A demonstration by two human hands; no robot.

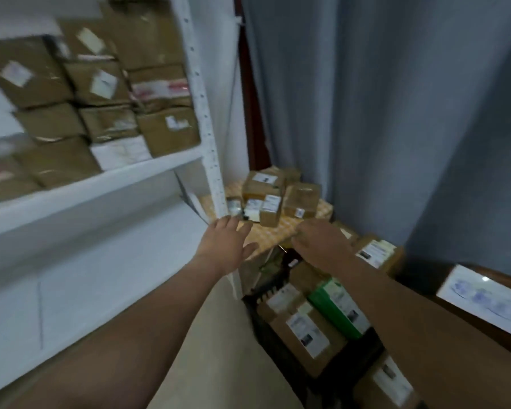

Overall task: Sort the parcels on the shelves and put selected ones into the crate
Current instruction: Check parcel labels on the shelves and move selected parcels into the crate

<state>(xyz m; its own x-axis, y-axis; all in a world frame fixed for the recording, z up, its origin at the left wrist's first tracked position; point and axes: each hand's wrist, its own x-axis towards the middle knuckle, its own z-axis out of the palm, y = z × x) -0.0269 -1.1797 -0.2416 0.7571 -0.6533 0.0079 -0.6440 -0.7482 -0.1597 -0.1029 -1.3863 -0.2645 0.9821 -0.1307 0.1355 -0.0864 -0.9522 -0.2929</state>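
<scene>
Left hand [229, 246] - fingers are lying straight and spread wide, holding nothing, hovering over the near edge of the table [266, 236], just beside the shelf [101, 181] post. Right hand [319, 246] - fingers are curling downward; cannot tell whether they are gripping anything. Boxes [273, 196] are sitting in a cluster on the table beyond both hands. The crate [255, 314] is standing on the floor under the right forearm, filled with labelled parcels [307, 329]. More parcels are crowding the shelf, blurred.
</scene>
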